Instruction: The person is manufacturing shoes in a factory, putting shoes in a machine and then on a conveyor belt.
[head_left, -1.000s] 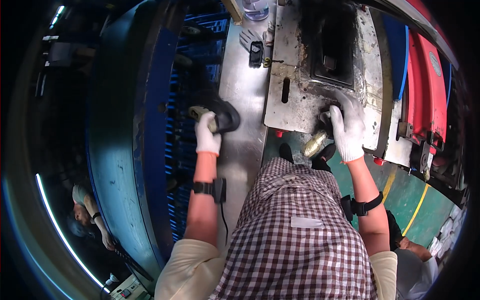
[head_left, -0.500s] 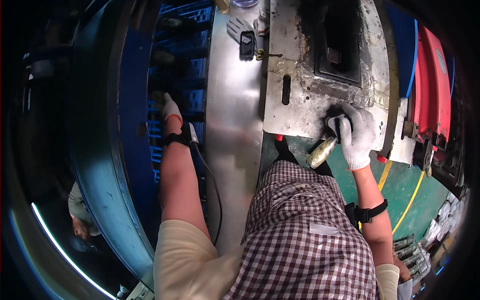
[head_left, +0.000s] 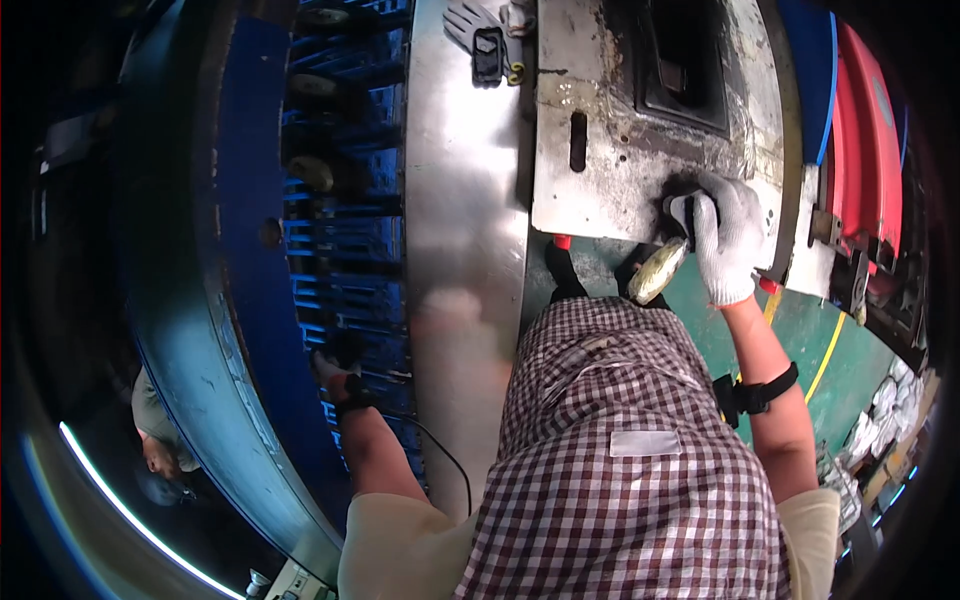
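Note:
My right hand (head_left: 730, 238), in a pale knit glove, is closed around a dark grey piece at the near edge of a worn metal table. From beside its fingers a tapering, pale yellow wrapped object (head_left: 658, 273) sticks out toward me; I cannot make out its exact kind. My left hand (head_left: 328, 368) is low over a blue slatted conveyor (head_left: 370, 235), beside a dark rounded shape (head_left: 348, 346). Shadow and blur hide its fingers. Farther up the slats lies an oblong, pale brownish item (head_left: 312, 173), apart from the hand.
A bare metal ledge (head_left: 465, 200) separates the conveyor from the stained table (head_left: 575, 205), which bears a black recessed plate (head_left: 685, 75). A phone-like black device (head_left: 488, 57) and grey gloves (head_left: 470, 22) lie on the ledge. Red machinery (head_left: 868, 130) stands right. Another person (head_left: 155, 430) is far left.
My left hand has drawn back along the conveyor toward me, away from the oblong item. The right hand keeps its hold at the table edge. The view has shifted slightly.

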